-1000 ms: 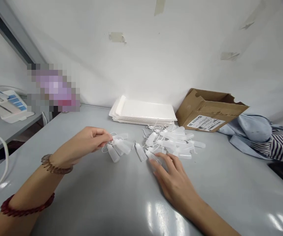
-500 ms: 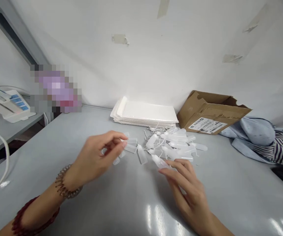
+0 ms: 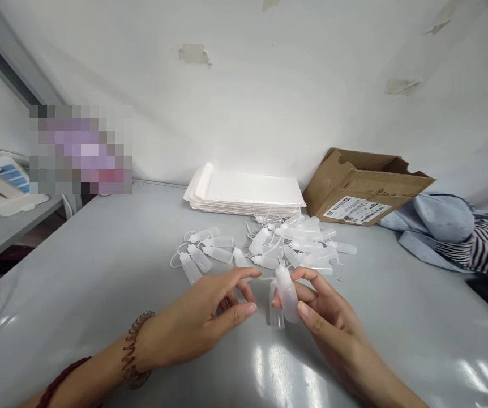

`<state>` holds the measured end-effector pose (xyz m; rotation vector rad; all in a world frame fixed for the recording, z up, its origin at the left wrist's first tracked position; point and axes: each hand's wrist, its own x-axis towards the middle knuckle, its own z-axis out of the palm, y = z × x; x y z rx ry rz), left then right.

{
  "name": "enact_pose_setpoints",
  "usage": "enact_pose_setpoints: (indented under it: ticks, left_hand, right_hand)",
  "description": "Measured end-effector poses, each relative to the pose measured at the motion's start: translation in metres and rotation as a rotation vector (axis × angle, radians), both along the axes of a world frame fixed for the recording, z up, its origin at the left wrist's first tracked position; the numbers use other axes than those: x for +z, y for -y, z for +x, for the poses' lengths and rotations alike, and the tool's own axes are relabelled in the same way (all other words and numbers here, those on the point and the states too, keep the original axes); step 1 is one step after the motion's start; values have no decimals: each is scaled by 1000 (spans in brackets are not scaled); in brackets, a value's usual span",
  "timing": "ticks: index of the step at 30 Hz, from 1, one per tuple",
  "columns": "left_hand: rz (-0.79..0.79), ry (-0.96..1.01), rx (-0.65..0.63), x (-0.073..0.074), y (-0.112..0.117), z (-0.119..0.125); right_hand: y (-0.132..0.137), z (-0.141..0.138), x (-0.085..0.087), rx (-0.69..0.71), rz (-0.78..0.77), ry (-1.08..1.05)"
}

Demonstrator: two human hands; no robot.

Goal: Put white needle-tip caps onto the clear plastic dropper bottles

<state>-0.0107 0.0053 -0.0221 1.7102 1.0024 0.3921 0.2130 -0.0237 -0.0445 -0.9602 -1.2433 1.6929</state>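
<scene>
Translucent squeeze bottle [image 3: 287,297] tilts slightly from upright, clamped between the thumb and fingers of my right hand [image 3: 333,326], over the grey table [image 3: 142,238]. Another bottle [image 3: 277,318] shows just behind it; I cannot tell whether I grip that one too. My left hand [image 3: 193,317] is near them, thumb and forefinger apart. Beyond lie a loose bottle cluster [image 3: 200,258] and a bottle pile [image 3: 307,232], near white envelopes [image 3: 252,190] and a cardboard box [image 3: 331,184].

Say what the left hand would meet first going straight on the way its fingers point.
Probably the thin white strap beside the translucent bottle in the right hand, then that bottle; depth is unclear here.
</scene>
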Motion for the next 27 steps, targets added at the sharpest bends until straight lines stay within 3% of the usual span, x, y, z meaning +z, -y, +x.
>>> enact_pose_setpoints:
  ticks: [8,16,22,27]
  left_hand:
    - [-2,63,53,-5,0,6]
    - [20,-11,185,9,-4,2]
    - [113,-20,238,10,-3,0]
    - [155,51,355,4,-4,-3]
  right_hand:
    - [-6,-2,2,18,-11,-11]
    - [-10,-1,4,42,-137,-148]
    - [-9,1,8,49,-131,40]
    - [-7,3,10,40,-111,111]
